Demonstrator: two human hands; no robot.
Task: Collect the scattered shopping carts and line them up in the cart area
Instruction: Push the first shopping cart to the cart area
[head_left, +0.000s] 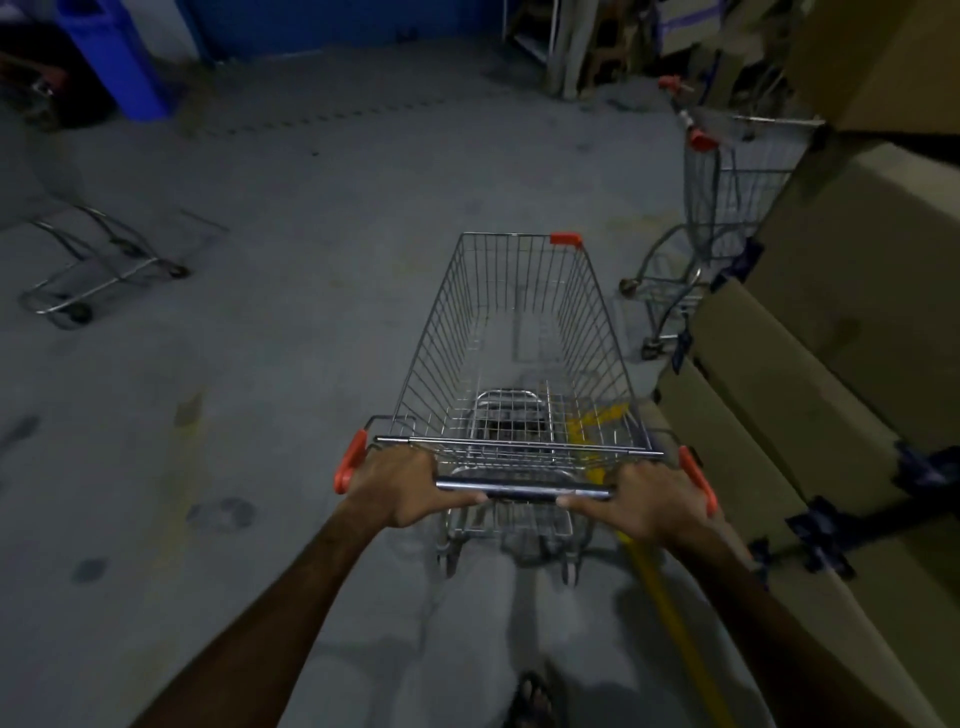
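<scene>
Nearest, a sandalled foot (530, 699) stands on the grey floor (270, 332) beside a yellow line (670, 618). Both hands clamp the handle (522, 491) of the wire cart (519, 332), left hand (400, 483) and right hand (649, 501) with fingers curled round the bar near its ends. Boxes (831, 322) are stacked along the right. Farther on, a second cart (722, 208) stands against them, a third cart (98, 260) well apart at left, and a blue bin (122, 57) at the back.
</scene>
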